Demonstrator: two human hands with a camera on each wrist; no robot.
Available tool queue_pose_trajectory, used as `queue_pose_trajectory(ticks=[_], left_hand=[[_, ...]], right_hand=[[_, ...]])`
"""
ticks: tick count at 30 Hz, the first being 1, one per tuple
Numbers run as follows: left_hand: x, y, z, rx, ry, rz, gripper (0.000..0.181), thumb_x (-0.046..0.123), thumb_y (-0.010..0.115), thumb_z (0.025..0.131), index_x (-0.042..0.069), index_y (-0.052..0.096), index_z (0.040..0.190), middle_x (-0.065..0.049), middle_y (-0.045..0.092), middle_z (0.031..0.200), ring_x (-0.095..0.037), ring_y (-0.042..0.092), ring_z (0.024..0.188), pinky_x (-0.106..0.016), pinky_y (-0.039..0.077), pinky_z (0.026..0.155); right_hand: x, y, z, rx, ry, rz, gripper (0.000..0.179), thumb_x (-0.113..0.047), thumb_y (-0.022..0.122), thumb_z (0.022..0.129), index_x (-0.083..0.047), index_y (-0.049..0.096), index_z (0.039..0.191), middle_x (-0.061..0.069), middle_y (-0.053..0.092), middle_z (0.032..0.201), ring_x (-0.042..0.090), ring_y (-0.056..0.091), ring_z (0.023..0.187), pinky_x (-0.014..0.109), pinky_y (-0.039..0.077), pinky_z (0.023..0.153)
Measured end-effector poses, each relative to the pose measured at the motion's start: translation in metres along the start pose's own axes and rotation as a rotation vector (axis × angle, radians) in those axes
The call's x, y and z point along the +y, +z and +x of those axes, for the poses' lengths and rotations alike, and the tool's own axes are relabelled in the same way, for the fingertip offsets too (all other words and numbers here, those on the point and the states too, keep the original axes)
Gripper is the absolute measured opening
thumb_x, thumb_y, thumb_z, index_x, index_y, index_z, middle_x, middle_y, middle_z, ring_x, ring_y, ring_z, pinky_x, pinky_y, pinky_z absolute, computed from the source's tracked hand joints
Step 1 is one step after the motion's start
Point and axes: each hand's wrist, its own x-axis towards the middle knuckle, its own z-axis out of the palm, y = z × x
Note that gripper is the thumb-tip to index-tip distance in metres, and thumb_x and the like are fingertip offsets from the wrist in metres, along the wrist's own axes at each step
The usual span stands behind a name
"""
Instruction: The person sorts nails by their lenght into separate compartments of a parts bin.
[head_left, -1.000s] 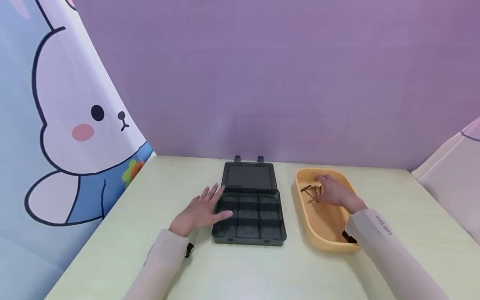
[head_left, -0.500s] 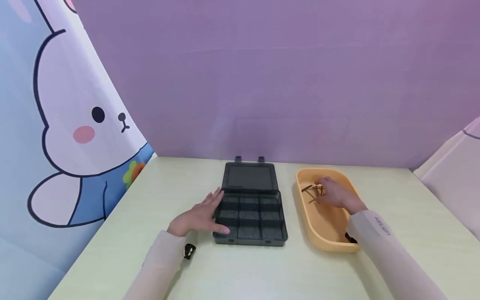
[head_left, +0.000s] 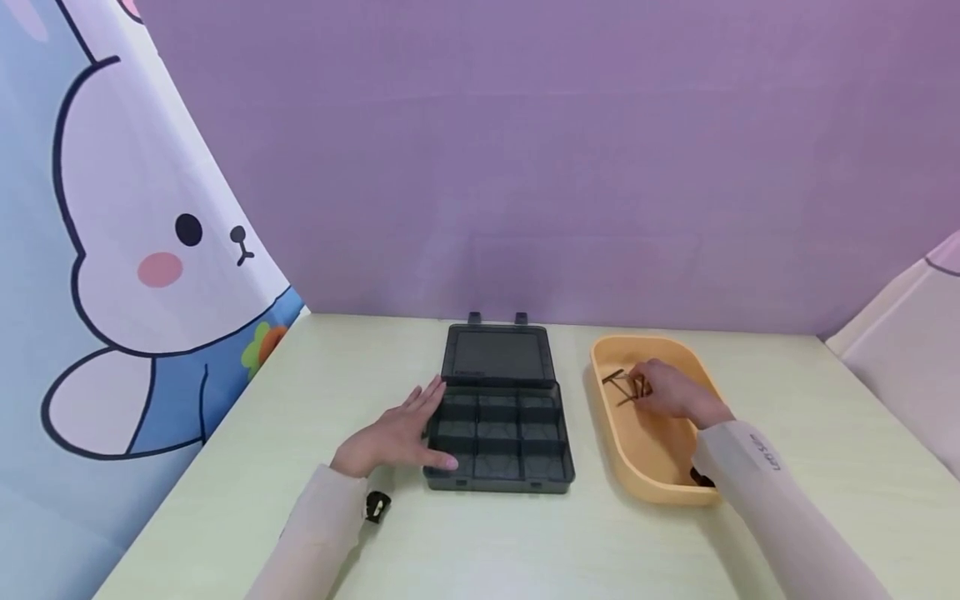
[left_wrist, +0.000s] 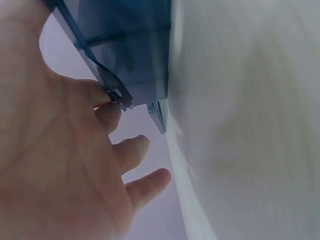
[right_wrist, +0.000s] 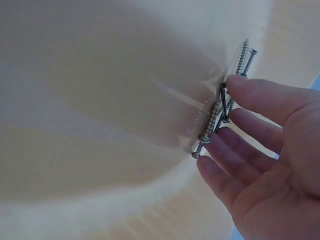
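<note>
My left hand (head_left: pixel 397 437) rests along the left rim of a dark translucent compartment box (head_left: pixel 498 485), its fingers extended. In the left wrist view, the box's side (left_wrist: pixel 140 65) is beside the fingers. My right hand (head_left: pixel 671 392) reaches into a yellow-orange tray (head_left: pixel 652 450). Its thumb and fingertips pinch a short dark screw (right_wrist: pixel 223 102) at the small pile. Longer threaded screws (right_wrist: pixel 210 120) lie right by the fingertips, partly overlapping one another. Thin dark screws (head_left: pixel 615 379) also show left of the hand on the tray floor.
The box's lid (head_left: pixel 498 354) lies open toward the back, with two latches at its far edge. A pale table (head_left: pixel 480 550) bears both containers. Behind it hangs a purple cloth (head_left: pixel 525 167), with a cartoon-printed cloth (head_left: pixel 172 308) at the left.
My left hand has come down and slightly nearer onto the box's left edge. The right fingers have drawn slightly right and closed at the screws; the box and tray stay in place.
</note>
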Motion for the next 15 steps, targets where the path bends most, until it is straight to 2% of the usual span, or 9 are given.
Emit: queue_pose_trajectory(ticks=[5, 11, 15], left_hand=[[-0.002, 0.0, 0.0, -0.019, 0.004, -0.065, 0.112, 0.057, 0.068, 0.08, 0.009, -0.001, 0.154, -0.006, -0.007, 0.162, -0.039, 0.003, 0.147, -0.062, 0.02, 0.111], [-0.016, 0.001, 0.001, -0.024, 0.061, -0.232, 0.078, 0.047, 0.045, 0.098, 0.014, 0.002, 0.155, -0.005, -0.008, 0.162, -0.033, 0.003, 0.148, -0.056, 0.017, 0.115], [-0.023, 0.001, 0.002, -0.037, 0.093, -0.286, 0.073, 0.043, 0.042, 0.101, 0.014, 0.002, 0.155, -0.006, -0.009, 0.161, -0.033, 0.002, 0.148, -0.055, 0.015, 0.116]], right_hand=[[0.001, 0.0, 0.001, 0.004, 0.007, -0.014, 0.033, -0.002, 0.067, 0.078, 0.008, 0.059, 0.109, 0.018, 0.057, 0.094, 0.026, 0.055, 0.081, 0.042, 0.048, 0.073], [0.003, 0.0, 0.003, 0.02, -0.006, -0.006, 0.029, -0.001, 0.066, 0.078, 0.008, 0.06, 0.105, 0.015, 0.057, 0.089, 0.025, 0.055, 0.079, 0.04, 0.048, 0.073], [0.004, 0.001, 0.003, 0.025, 0.001, 0.01, 0.02, -0.001, 0.065, 0.079, 0.005, 0.061, 0.097, 0.012, 0.059, 0.084, 0.022, 0.055, 0.075, 0.035, 0.048, 0.067]])
